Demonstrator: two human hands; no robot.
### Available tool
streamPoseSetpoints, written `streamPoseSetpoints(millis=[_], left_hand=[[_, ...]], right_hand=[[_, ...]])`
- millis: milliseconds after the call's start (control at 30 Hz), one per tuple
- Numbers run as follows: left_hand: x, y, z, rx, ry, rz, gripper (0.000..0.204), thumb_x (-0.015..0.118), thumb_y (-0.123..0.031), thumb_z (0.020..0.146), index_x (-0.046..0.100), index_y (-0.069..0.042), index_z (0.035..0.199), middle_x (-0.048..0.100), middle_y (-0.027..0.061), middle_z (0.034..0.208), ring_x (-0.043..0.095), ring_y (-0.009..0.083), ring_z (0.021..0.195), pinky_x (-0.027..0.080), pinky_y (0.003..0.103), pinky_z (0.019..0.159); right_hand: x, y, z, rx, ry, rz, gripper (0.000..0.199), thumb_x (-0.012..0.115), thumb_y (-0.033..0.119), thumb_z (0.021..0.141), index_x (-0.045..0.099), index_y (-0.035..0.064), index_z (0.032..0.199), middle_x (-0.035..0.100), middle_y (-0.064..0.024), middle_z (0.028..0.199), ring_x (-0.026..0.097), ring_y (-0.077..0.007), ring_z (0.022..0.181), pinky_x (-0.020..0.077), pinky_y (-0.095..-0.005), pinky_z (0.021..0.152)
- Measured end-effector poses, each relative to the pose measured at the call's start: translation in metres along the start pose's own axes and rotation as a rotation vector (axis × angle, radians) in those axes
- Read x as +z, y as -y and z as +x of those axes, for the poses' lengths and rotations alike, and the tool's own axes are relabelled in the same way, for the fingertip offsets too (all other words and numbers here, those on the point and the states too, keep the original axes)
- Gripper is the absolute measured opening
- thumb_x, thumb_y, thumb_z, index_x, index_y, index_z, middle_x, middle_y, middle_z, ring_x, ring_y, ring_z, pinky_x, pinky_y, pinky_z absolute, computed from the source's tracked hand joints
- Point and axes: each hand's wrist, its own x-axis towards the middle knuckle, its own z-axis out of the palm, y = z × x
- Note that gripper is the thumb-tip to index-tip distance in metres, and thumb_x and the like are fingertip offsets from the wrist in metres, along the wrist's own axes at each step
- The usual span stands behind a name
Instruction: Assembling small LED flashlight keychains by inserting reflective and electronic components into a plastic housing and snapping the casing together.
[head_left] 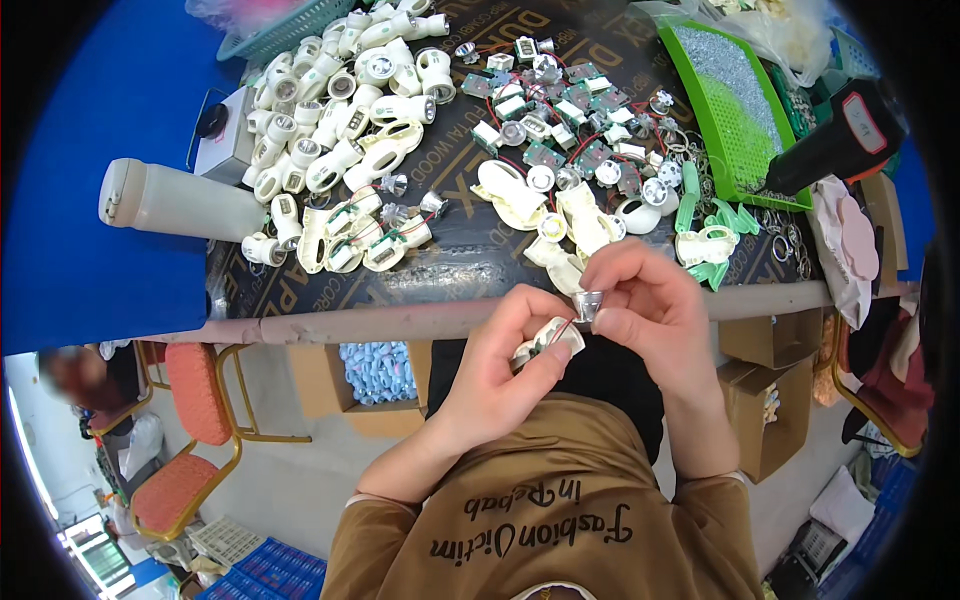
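My left hand point(497, 372) is closed around a cream plastic flashlight half-shell point(527, 352), held in front of the table edge. A bit of circuit board and red wire shows inside it. Between the thumb and fingers of my right hand point(655, 308) is a small silver reflector cup point(588, 303), just above and to the right of the shell. Thin red wire runs from the shell toward the cup. Just beyond my hands, several loose cream shells point(590, 215) lie on the black table point(460, 265). Left of them are shells point(345, 235) with boards and reflectors fitted.
Many cream flashlight bodies point(330, 120) are heaped at the back left, beside a white bottle point(185, 200). Wired circuit boards with reflectors point(575, 105) fill the back middle. At the right stand a green tray point(690, 110) of small parts and a black tool point(835, 145). Metal rings point(790, 245) lie near it.
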Motion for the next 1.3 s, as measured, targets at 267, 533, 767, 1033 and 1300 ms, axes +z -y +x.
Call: streamPoseSetpoints(millis=[267,533,767,1033,1300], left_hand=[[0.006,0.0,-0.003,0.018,-0.075,0.006,0.008,0.051,-0.005,0.086,0.05,-0.001,0.093,0.055,-0.0007,0.068,0.047,0.0014,0.06,0.035,0.017,0.054],[0.006,-0.004,-0.012,0.25,-0.059,0.147,0.013,0.058,-0.005,0.081,0.052,0.0,0.092,0.058,0.0019,0.075,0.052,0.005,0.066,0.041,0.02,0.059],[0.002,-0.003,-0.014,0.319,0.083,0.178,0.019,0.055,-0.01,0.081,0.049,0.002,0.095,0.056,0.0051,0.082,0.051,0.0065,0.07,0.041,0.019,0.063],[0.011,0.0,-0.017,0.314,-0.023,0.165,0.01,0.054,0.001,0.078,0.051,0.001,0.089,0.057,0.0026,0.072,0.051,0.0044,0.064,0.04,0.02,0.056],[0.012,-0.001,-0.019,0.253,-0.141,0.19,0.004,0.054,0.0,0.079,0.053,0.001,0.083,0.059,0.0023,0.069,0.052,0.0032,0.063,0.041,0.019,0.056]], right_hand=[[0.001,0.013,-0.002,-0.002,0.018,-0.12,0.014,0.062,-0.005,0.077,0.053,0.0001,0.085,0.047,-0.004,0.095,0.05,-0.009,0.081,0.0441,-0.0225,0.071],[-0.006,0.021,-0.001,0.25,0.151,0.235,0.018,0.07,0.006,0.07,0.053,0.0032,0.077,0.05,-0.0063,0.087,0.05,-0.0115,0.078,0.0412,-0.0218,0.068],[-0.006,0.024,-0.003,0.346,0.227,0.347,0.021,0.069,0.014,0.074,0.054,0.0006,0.078,0.05,-0.0104,0.087,0.052,-0.0126,0.068,0.045,-0.0216,0.059],[0.004,0.028,-0.014,0.069,0.032,-0.016,0.01,0.064,0.001,0.079,0.054,-0.0016,0.078,0.05,-0.0049,0.087,0.052,-0.0088,0.072,0.0466,-0.0209,0.062],[0.021,0.035,-0.021,-0.011,-0.06,-0.228,0.009,0.063,-0.007,0.076,0.055,-0.005,0.077,0.05,-0.0054,0.086,0.054,-0.0081,0.071,0.0486,-0.019,0.058]])
